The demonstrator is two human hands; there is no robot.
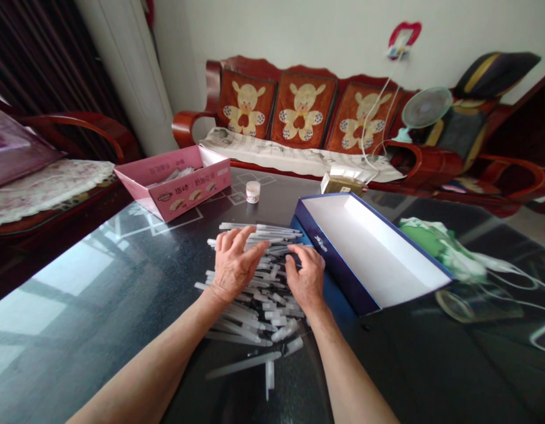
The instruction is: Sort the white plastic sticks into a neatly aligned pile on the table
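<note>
A loose pile of whitish translucent pen-like tubes and short caps (243,321) lies on the dark glossy table (122,277). Over the pile's upper left part is my left hand (233,265), palm down, its fingers spread apart. My right hand (306,275) rests at the pile's right edge, beside the blue box, with thumb and index finger apart and nothing seen between them. The blue box (338,265) has a white inside with nothing in it. At the back left, a pink box (184,191) holds more whitish pieces (179,174).
A small white jar (252,192) stands behind the pile. A tissue pack (343,181) is behind the blue box. To its right lie a green and white bag (444,247), a clear container (475,303) and white cables. A wooden sofa (193,125) stands beyond the table.
</note>
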